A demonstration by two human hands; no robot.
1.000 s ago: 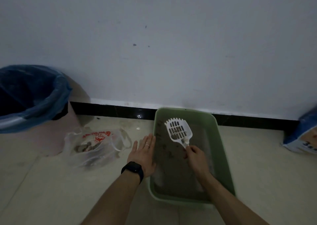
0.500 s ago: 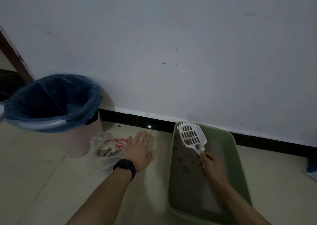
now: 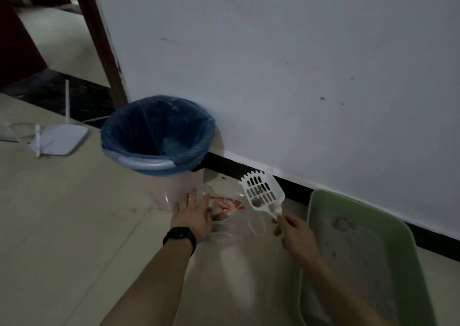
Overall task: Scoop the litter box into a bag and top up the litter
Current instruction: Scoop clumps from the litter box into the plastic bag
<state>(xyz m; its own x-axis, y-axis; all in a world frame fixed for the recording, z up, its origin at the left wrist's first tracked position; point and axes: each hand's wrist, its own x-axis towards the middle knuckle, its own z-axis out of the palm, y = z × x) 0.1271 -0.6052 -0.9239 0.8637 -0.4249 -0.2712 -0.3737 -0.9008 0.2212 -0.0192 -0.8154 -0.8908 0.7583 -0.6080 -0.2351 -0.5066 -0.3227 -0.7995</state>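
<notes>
Scoop (image 3: 261, 192) now over bag (image 3: 230, 205), off the box (image 3: 404, 242); left hand (image 3: 193, 213) moved onto bag.
Right hand (image 3: 294, 234) pinches the handle; dark clumps sit on the slots. Left fingers spread, tips blurred against clear plastic. Box cut off bottom right; bag outline faint beside bin (image 3: 146, 162).

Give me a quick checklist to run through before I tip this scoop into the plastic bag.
1. Scoop loaded: dark clumps sit on its slots. Ok.
2. Grip: right hand pinches the handle end. Ok.
3. Bag steadied: left hand rests flat on its left side. Ok.
4. Bag mouth open under the scoop: the clear plastic is crumpled. Cannot tell.
5. Scoop clear of the litter box: it is left of the rim. Ok.
</notes>
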